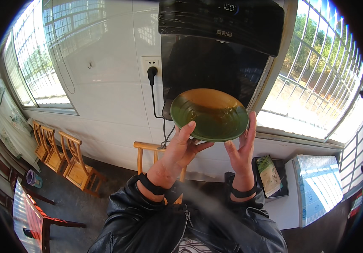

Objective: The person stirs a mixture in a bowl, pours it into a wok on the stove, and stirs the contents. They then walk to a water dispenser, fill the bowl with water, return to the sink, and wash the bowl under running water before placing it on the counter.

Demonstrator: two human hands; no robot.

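A round, glossy bowl, green toward me and amber-brown along its far side, is held up tilted in both hands. My left hand grips its near left edge, thumb at the rim and fingers beneath. On the right side, my right hand supports it with the fingers along the outer wall and the thumb below the near rim. I see no solid contents in the bowl. Just beyond it, a black wall-mounted appliance with a lit display on its overhanging top is partly hidden by the bowl.
A black plug sits in the wall socket, its cable hanging beside the appliance. One wooden chair stands below my forearms; several more line the left wall. At right are a barred window, a dark tray holding a packet, and a covered white cabinet.
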